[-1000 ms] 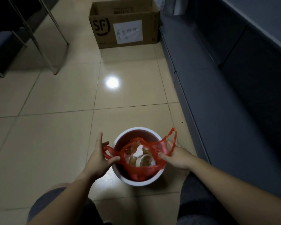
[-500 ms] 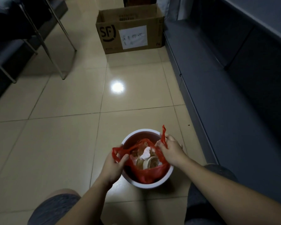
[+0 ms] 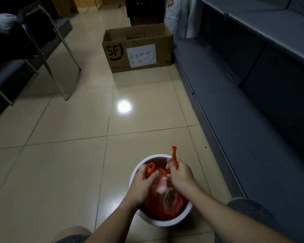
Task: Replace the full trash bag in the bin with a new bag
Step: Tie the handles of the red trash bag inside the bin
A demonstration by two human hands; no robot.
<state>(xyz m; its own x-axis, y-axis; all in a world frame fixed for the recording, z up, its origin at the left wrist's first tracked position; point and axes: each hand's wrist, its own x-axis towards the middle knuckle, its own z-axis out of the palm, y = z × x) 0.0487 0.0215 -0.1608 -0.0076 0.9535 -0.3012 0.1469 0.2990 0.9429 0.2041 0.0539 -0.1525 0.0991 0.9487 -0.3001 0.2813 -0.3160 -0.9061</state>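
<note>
Both hands meet over a white bin (image 3: 135, 174) that stands on the tiled floor (image 3: 60, 163). The left hand (image 3: 142, 184) grips one handle loop of the red trash bag (image 3: 165, 209), the loop curling up beside its thumb. The right hand (image 3: 180, 175) is closed around the other handle, whose red strip sticks up above its knuckles. Under the two hands the bag sits inside the bin, with pale rubbish and a round container showing through the plastic. Far beyond the hands a cardboard box (image 3: 139, 53) marked SF rests on the floor. To the right of the right hand runs a grey cabinet (image 3: 235, 120); well off to the left of the left hand stand metal chair legs (image 3: 47, 67).
</note>
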